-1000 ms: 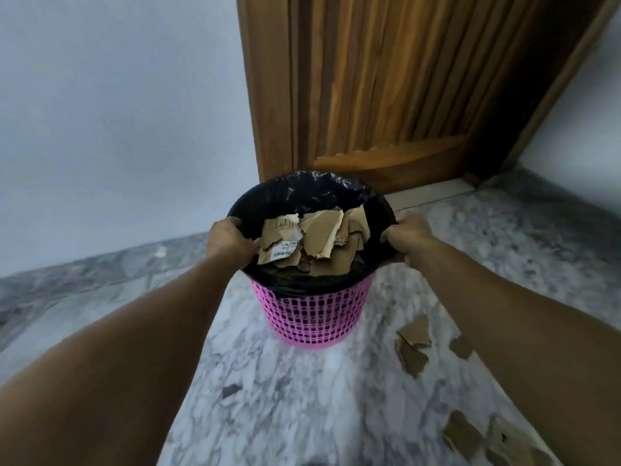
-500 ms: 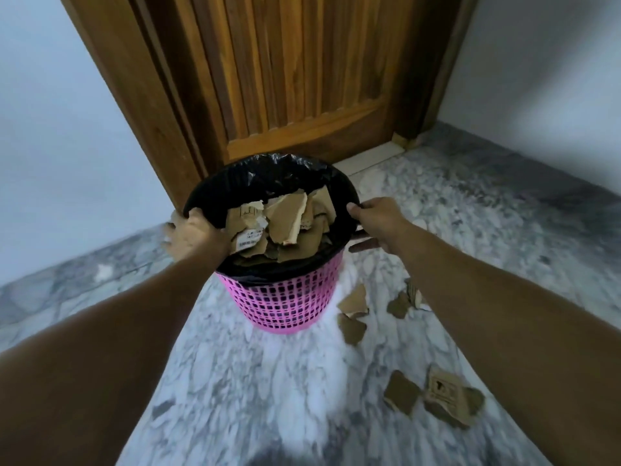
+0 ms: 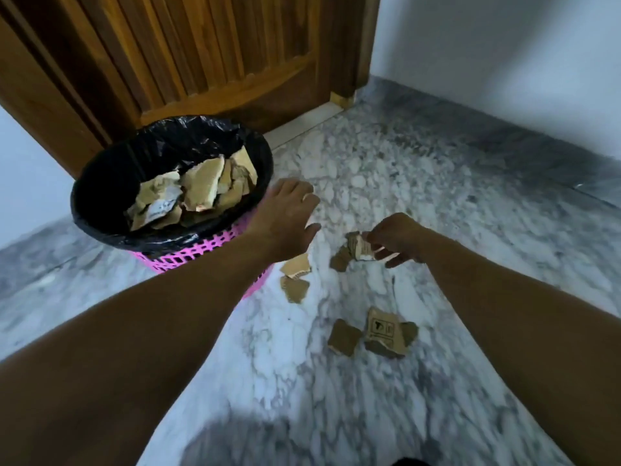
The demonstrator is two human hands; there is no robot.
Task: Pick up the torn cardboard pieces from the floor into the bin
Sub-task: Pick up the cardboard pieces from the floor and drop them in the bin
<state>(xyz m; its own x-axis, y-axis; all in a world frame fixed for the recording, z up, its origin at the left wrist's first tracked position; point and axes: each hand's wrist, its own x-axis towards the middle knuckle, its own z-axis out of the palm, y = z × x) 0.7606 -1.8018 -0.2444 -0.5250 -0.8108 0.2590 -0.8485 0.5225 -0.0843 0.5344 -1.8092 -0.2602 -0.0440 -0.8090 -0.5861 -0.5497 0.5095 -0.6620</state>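
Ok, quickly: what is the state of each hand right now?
Left hand: open, fingers spread, holding nothing.
Right hand: pinching a torn cardboard piece.

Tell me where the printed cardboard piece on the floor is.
In the head view, the printed piece lies on the marble floor, right of centre, beside a plain brown piece on its left and below the right hand.

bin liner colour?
Black liner, over the pink bin; head view.
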